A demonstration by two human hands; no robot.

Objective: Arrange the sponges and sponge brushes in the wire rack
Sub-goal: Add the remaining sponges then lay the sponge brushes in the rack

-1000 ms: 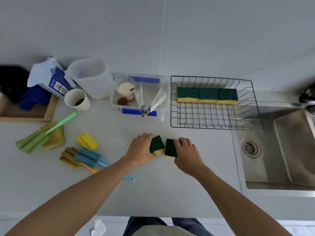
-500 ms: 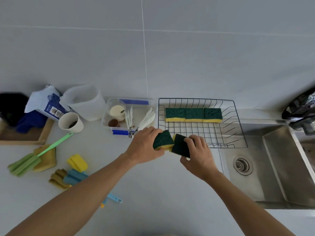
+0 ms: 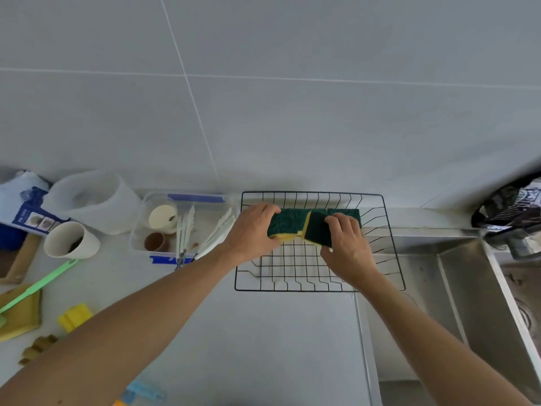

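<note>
Over the black wire rack (image 3: 319,276) at centre frame, both hands carry sponges. Fingers of the left hand (image 3: 251,234) curl round a green-and-yellow rectangular scouring sponge (image 3: 285,227); the right hand (image 3: 347,244) grips a second, tilted green-and-yellow sponge (image 3: 316,231). Green sponges already in the rack (image 3: 349,213) show along its far side. This looks like the placing step — next, lower both onto the wire floor in front of that row, then release. Long-handled green sponge brush (image 3: 38,284) waits at lower left.

Green-and-yellow sponges (image 3: 288,227), black wire rack (image 3: 380,247), green-handled brush (image 3: 38,285).
</note>
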